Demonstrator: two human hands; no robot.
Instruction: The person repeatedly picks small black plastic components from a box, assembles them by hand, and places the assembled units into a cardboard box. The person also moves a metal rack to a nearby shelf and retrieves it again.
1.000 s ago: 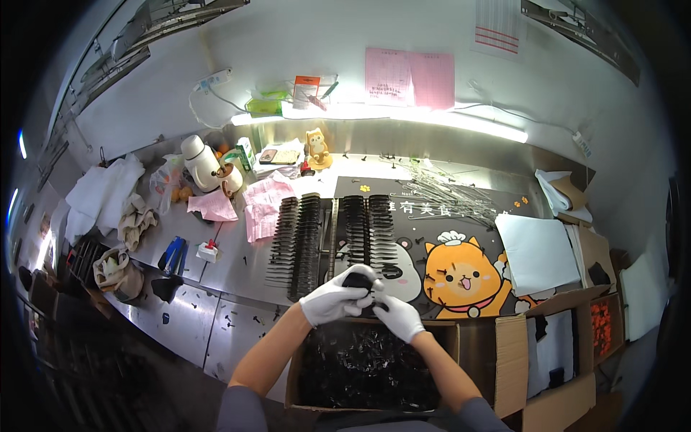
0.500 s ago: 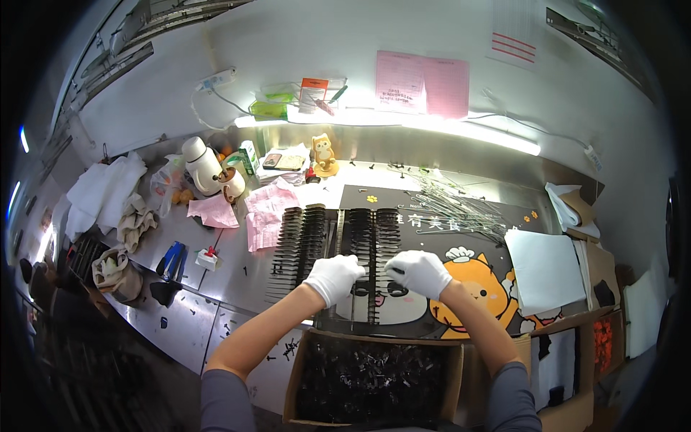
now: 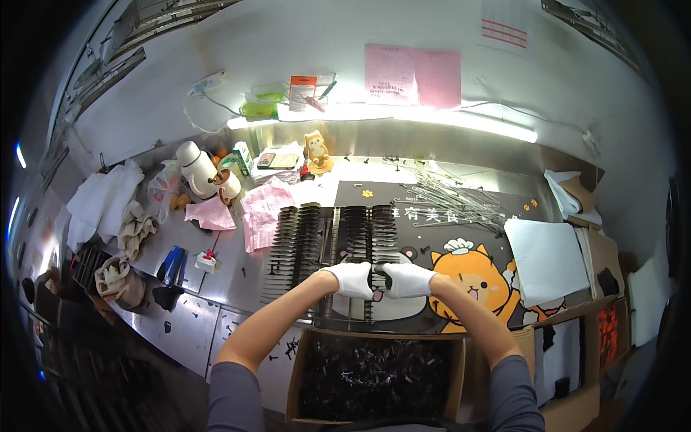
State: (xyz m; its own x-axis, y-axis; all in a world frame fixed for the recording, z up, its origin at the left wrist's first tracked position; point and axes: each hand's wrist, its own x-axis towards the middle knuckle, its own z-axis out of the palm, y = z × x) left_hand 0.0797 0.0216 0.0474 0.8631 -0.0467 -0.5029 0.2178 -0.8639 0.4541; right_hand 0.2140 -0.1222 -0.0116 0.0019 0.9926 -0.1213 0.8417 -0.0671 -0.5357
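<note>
Both my hands wear white gloves and meet over the near part of a rack. My left hand (image 3: 353, 279) is closed at the rack's left side, its fingertips against the middle bar. Facing it, my right hand (image 3: 407, 280) is closed too, with something dark at its fingertips. What either hand grips is too small and hidden to name. Beyond them, small black plastic pieces (image 3: 370, 225) line both sides of this rack in rows. To the left lies a second rack (image 3: 296, 237), filled with similar black pieces. A cardboard box (image 3: 374, 378) heaped with loose black pieces stands nearest me.
A dark cartoon mat (image 3: 475, 288) lies under the racks. Thin metal hooked rods (image 3: 450, 189) are piled at the back right, before white sheets (image 3: 543, 263). Pink paper (image 3: 268, 209), a white flask (image 3: 196, 167) and a blue stapler-like tool (image 3: 171, 263) sit at left.
My hands have come closer together and slightly nearer to me over the rack. The right fingers, apart from the left before, now nearly touch them. The view has shifted slightly.
</note>
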